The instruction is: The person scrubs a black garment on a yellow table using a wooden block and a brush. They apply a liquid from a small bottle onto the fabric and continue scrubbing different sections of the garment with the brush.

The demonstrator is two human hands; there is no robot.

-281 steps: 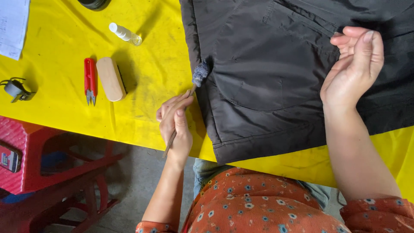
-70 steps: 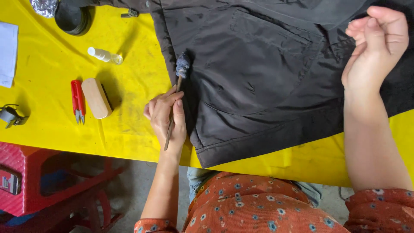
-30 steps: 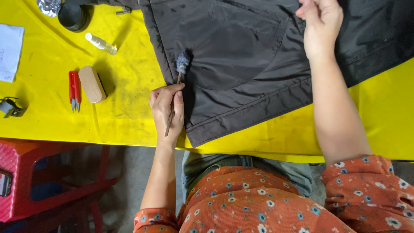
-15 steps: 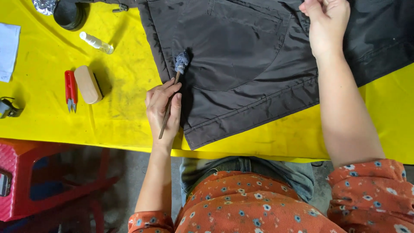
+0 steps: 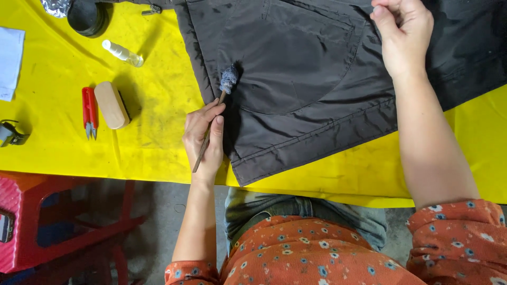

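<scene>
The left hand (image 5: 203, 138) grips a thin brush (image 5: 215, 112) touching the dark jacket (image 5: 317, 79), whose fabric the right hand (image 5: 404, 34) pinches.

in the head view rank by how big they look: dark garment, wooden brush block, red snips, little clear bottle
1. dark garment, by far the largest.
2. wooden brush block.
3. red snips and clear bottle: both slim and similar in length, too alike to rank.

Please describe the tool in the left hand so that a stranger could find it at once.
On the yellow table lies a dark jacket. At its left edge the left hand holds a thin wooden stick whose tip rests on the fabric. Only this tool ends in a grey, fuzzy wad.
</scene>
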